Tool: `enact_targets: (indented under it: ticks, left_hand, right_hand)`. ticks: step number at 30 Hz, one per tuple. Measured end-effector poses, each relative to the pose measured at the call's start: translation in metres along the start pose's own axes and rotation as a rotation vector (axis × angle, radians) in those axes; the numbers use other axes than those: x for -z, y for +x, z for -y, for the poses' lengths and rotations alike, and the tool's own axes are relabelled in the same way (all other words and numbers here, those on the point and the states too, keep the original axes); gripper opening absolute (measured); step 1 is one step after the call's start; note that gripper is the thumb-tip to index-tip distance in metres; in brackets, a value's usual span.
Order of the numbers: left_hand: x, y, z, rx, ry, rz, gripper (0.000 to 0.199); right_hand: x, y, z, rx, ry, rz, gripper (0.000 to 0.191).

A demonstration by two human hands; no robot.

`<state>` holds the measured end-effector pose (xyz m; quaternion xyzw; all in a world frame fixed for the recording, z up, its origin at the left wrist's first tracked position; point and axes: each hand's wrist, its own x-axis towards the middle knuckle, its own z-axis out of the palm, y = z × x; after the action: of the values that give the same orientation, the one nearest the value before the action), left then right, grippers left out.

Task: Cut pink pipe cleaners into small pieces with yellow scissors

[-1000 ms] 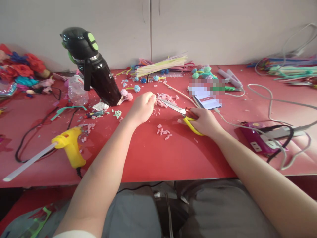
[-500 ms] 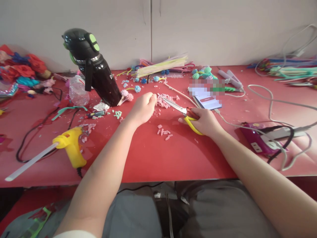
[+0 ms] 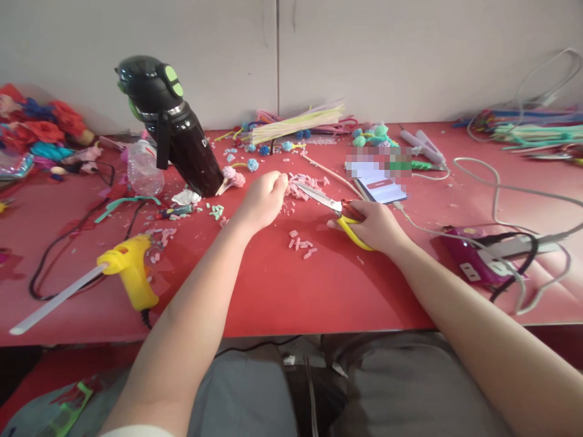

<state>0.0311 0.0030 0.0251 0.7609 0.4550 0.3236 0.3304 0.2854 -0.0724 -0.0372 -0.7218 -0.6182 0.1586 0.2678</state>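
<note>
Evidently, from the head camera, the smooth red tabletop (image 3: pixel 277 291) spreads between the forearms (image 3: pixel 204 285) to its straight near edge (image 3: pixel 282 335). The left hand (image 3: pixel 264 197) is clenched, around what I cannot tell; the right hand (image 3: pixel 379 226) grasps tapered metal scissors (image 3: pixel 336 206), tips by stubby pink snippets (image 3: pixel 311 181).

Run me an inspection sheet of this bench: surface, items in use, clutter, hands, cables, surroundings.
Surface: red tabletop, scattered with small scraps.
Items in use: yellow-handled scissors, blades beside heaped short pink pieces.
Clutter: black bottle, yellow glue gun, lit smartphone.
Hands: left hand closed near the pink pieces, contents unclear; right hand gripping the scissors.
Cables: white cable at the smartphone's edge; black cord from the glue gun's handle.
Surroundings: pale wall with a vertical seam.
</note>
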Motion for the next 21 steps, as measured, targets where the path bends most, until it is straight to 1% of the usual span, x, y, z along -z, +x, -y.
enact_targets:
  ticks: [8, 14, 21]
  left_hand:
    - [0.0007, 0.0007, 0.0003, 0.018, -0.014, 0.013, 0.040]
    - [0.0010, 0.0011, 0.0022, 0.007, -0.023, 0.003, 0.041]
    - [0.0016, 0.0022, 0.0004, -0.001, 0.014, 0.001, 0.037]
  right_hand:
    - [-0.0011, 0.0008, 0.0028, -0.021, 0.009, -0.027, 0.075]
    - [0.0006, -0.0018, 0.0049, -0.016, 0.047, -0.006, 0.075]
    - [-0.0006, -0.0005, 0.0020, -0.023, 0.029, 0.009, 0.074]
